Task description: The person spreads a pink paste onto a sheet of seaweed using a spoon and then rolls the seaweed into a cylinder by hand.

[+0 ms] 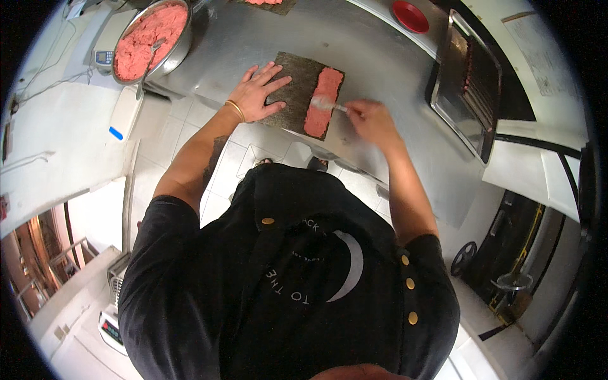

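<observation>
tool (328,104) in the right hand (373,120) is smearing into motion blur, so its kind is not reading; handle end is disappearing inside the fingers; left hand (256,95) is covering part of the dark sheet (297,88); second sheet with pink paste (266,3) is getting cut off by the top edge; contents of the steel tray (472,82) are showing only as dark rows, too small to tell; scale (104,57) is partly hiding behind the bowl (180,47)

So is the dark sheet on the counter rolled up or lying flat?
Flat. The sheet lies spread on the counter, left hand pressing it down, with a pink strip along one side, where the right hand holds a utensil.
</observation>
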Motion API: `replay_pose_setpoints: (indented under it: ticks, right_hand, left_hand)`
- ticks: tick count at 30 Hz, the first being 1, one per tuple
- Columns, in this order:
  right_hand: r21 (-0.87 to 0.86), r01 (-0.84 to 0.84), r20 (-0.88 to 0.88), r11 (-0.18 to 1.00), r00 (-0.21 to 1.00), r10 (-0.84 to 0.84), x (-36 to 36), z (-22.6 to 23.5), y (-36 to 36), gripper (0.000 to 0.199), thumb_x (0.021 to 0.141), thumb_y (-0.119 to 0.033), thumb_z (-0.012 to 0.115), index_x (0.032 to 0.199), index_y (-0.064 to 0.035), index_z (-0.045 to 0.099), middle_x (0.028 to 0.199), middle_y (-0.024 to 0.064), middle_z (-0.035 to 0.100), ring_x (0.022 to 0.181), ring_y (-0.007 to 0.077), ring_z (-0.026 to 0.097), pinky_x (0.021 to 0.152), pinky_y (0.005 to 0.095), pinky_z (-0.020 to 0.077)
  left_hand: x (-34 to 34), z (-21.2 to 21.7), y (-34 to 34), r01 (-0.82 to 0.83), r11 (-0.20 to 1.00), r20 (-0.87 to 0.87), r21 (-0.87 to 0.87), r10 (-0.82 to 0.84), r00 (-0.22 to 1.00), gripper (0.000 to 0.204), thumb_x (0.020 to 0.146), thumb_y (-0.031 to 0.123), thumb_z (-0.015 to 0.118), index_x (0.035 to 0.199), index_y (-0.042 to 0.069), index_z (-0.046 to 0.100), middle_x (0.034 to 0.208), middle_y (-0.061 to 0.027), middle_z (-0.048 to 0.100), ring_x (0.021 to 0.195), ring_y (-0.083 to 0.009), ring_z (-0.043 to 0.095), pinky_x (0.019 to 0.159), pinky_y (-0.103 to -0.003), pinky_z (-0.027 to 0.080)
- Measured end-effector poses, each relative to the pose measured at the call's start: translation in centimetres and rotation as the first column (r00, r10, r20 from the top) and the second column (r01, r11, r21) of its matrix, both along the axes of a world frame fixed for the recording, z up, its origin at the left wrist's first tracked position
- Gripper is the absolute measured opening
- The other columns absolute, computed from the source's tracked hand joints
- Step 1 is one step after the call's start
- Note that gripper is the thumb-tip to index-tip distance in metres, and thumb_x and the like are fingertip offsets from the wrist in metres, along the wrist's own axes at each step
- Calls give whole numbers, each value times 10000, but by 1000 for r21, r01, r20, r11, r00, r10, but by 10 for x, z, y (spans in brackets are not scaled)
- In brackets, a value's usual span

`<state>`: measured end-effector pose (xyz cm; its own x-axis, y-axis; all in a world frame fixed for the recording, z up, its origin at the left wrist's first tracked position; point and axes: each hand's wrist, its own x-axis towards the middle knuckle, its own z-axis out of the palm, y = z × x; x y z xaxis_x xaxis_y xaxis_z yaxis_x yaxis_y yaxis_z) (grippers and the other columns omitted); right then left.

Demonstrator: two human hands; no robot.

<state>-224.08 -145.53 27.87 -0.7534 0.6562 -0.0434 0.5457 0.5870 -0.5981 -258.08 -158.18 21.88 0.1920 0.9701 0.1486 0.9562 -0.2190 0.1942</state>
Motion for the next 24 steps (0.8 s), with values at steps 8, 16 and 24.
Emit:
replay_pose_setpoints:
  ticks: [8, 16, 24]
  right_hand:
    - [85, -147, -4, 986, 989, 148, -13, 13, 69, 226, 951, -198, 660, 1108, -89, 781, 1023, 171, 762, 900, 370, 729, 813, 451, 572]
    - [176, -206, 1, 963, 978, 209, -13, 2, 121, 251, 977, -253, 633, 1132, -98, 756, 1026, 185, 760, 923, 387, 728, 851, 507, 572]
    - [-78, 365, -307, 928, 877, -370, 27, -45, 211, 254, 1087, -229, 567, 1139, -27, 713, 828, 37, 659, 754, 157, 584, 704, 325, 492]
  left_hand:
    - [60, 11, -47, -395, 914, 161, 98, 377, 912, 568, 940, 383, 722, 1447, 148, 623, 1577, -178, 503, 1530, -380, 396, 1223, -536, 314]
    - [121, 2, -88, -641, 767, 166, -17, 635, 755, 481, 952, 410, 705, 1376, 181, 700, 1578, -141, 510, 1540, -339, 388, 1232, -523, 303]
    - [128, 0, -79, -821, 571, 372, 2, 761, 531, 590, 900, 409, 775, 1373, 74, 662, 1439, -226, 575, 1377, -424, 511, 1138, -484, 430]
